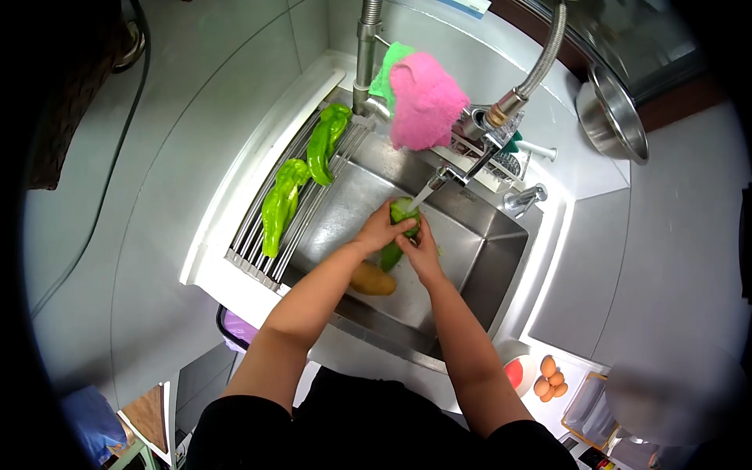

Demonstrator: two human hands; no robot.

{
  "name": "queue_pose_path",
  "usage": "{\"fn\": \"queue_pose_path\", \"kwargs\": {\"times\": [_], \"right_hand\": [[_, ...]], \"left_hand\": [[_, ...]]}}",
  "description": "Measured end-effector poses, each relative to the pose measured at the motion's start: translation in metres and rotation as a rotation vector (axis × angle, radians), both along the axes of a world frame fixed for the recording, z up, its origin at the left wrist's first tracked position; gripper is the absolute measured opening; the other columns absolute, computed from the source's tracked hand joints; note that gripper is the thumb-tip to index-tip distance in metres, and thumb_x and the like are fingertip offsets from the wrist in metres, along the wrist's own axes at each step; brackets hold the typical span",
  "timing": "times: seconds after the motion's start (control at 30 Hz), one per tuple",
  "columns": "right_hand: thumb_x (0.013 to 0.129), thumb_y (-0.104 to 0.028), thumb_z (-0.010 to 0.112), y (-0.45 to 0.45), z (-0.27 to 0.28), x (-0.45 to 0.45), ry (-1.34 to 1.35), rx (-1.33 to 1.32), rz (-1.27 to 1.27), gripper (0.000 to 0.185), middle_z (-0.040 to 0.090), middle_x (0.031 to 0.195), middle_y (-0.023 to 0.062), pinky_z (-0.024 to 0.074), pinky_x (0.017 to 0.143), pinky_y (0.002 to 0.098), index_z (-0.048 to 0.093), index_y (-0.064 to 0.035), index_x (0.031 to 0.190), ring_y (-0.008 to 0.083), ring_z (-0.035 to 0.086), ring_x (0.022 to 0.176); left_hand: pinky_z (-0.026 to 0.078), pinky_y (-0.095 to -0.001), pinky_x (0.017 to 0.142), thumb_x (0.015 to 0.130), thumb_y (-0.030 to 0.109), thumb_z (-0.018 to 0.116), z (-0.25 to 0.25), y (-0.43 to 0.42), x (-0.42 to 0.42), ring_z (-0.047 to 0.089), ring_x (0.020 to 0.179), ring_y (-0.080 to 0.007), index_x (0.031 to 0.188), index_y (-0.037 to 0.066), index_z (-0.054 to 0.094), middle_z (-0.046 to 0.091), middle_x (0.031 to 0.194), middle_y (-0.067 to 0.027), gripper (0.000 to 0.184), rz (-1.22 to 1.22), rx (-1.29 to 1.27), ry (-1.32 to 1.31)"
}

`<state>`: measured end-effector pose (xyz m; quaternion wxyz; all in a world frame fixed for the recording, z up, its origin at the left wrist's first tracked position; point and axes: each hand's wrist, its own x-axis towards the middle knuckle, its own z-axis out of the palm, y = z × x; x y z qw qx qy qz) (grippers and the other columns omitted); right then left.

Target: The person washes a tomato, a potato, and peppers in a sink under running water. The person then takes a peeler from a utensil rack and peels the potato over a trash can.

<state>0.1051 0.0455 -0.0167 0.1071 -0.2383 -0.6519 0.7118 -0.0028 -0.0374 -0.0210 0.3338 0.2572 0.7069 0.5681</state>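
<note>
Under the stream from the faucet [448, 175], a green pepper [404, 210] is held over the sink [462, 227]. My left hand [381, 229] is closed around its left side, and my right hand [423, 251] grips it from the right. Fingers cover the pepper's middle; its narrow lower end shows below them. A yellow-brown potato [372, 280] lies in the sink just below my left hand, partly hidden by my forearm. Two more green peppers, one nearer [280, 207] and one farther back [327, 143], rest on the roll-up drying rack [294, 235] left of the sink.
Pink [427, 98] and green [385, 78] cloths hang behind the sink. A caddy [501, 168] with scrubbers sits by the faucet. A steel bowl [615, 113] stands at the back right. Several eggs [552, 380] and a white bowl [526, 368] are at lower right.
</note>
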Motion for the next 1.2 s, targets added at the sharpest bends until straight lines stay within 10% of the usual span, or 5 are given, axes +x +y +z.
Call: {"fn": "queue_pose_path", "kwargs": {"times": [0.1, 0.37, 0.6, 0.87, 1.2], "right_hand": [[0.078, -0.011, 0.061, 0.000, -0.001, 0.000, -0.013, -0.057, 0.027, 0.051, 0.050, 0.108, 0.0069, 0.0407, 0.083, 0.0278, 0.037, -0.0044, 0.123, 0.0162, 0.049, 0.097], [0.079, -0.017, 0.060, 0.006, 0.010, -0.009, -0.374, -0.645, -0.156, 0.036, 0.059, 0.092, 0.0126, 0.0486, 0.069, 0.0301, 0.048, 0.0018, 0.108, 0.0208, 0.058, 0.077], [0.082, -0.019, 0.054, 0.002, 0.003, 0.011, -0.376, -1.180, -0.208, 0.033, 0.058, 0.094, 0.0129, 0.0498, 0.067, 0.0330, 0.048, 0.0008, 0.108, 0.0228, 0.058, 0.078], [0.083, -0.026, 0.056, -0.021, 0.007, 0.052, -0.450, -0.826, -0.244, 0.035, 0.057, 0.089, 0.0081, 0.0471, 0.063, 0.0294, 0.048, -0.0010, 0.107, 0.0182, 0.056, 0.075], [0.084, -0.024, 0.056, -0.042, 0.037, 0.042, -0.327, -0.351, -0.243, 0.026, 0.055, 0.082, 0.0053, 0.0437, 0.059, 0.0258, 0.051, -0.0011, 0.096, 0.0113, 0.052, 0.070]], "left_hand": [[0.039, -0.0323, 0.087, 0.080, 0.031, 0.061, 0.019, -0.003, -0.005, 0.050, 0.102, -0.0248, 0.123, -0.003, 0.033, 0.051, 0.111, -0.0170, 0.061, -0.073, 0.033, -0.352], [0.039, -0.0437, 0.081, 0.075, 0.010, 0.056, 0.052, 0.046, -0.107, 0.047, 0.095, -0.0400, 0.103, -0.001, 0.050, 0.050, 0.102, -0.0231, 0.030, 0.263, 0.067, 0.957], [0.038, -0.0430, 0.082, 0.073, 0.012, 0.059, 0.033, 0.055, -0.095, 0.049, 0.094, -0.0386, 0.103, -0.003, 0.049, 0.054, 0.095, -0.0220, 0.034, 0.226, -0.051, 0.820], [0.045, -0.0359, 0.075, 0.079, 0.036, 0.061, -0.047, -0.019, 0.043, 0.055, 0.085, -0.0204, 0.104, 0.004, 0.052, 0.056, 0.098, -0.0099, 0.042, 0.103, -0.287, -1.063], [0.047, -0.0272, 0.060, 0.080, 0.025, 0.062, 0.008, -0.012, 0.063, 0.057, 0.072, -0.0168, 0.097, 0.004, 0.054, 0.058, 0.083, -0.0057, 0.028, 0.498, 0.020, -0.950]]}}
